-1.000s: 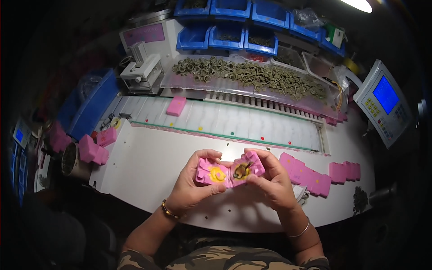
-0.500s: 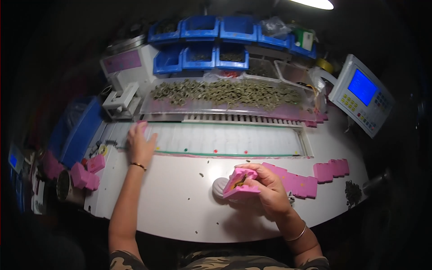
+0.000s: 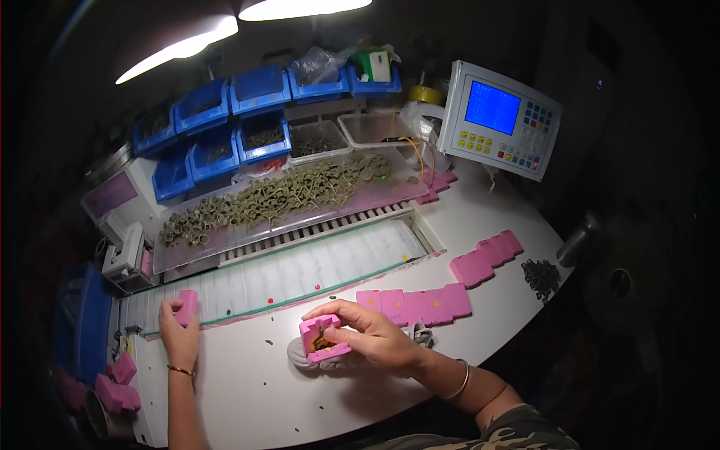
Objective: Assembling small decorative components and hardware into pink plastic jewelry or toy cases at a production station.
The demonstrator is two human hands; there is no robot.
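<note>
A pink rubber mould block (image 3: pixel 189 306) is gripped in my left hand (image 3: pixel 178 334), over the near edge at the left end of the white slatted conveyor (image 3: pixel 330 260). My right hand (image 3: pixel 379 337) holds another pink mould (image 3: pixel 316 352) above the table, its hollow side showing. Dark and yellowish bits lie in that hollow, and my right thumb presses at its edge. Just under this mould is a grey rounded thing (image 3: pixel 300 358), partly covered. To the right of my right hand, several pink moulds (image 3: pixel 411 306) lie in a row.
A clear tray heaped with greenish rings (image 3: pixel 292 189) stands behind the conveyor, below blue bins (image 3: pixel 259 90). A control panel (image 3: pixel 499 116) rises at the back right. More pink moulds (image 3: pixel 487 259), dark bits (image 3: pixel 541 277) and a metal cylinder (image 3: pixel 577 240) are at the right.
The view has swung right and tilted. My left hand's pink mould now shows clearly between its fingers. The right hand still holds its mould, now turned with the hollow facing me more.
</note>
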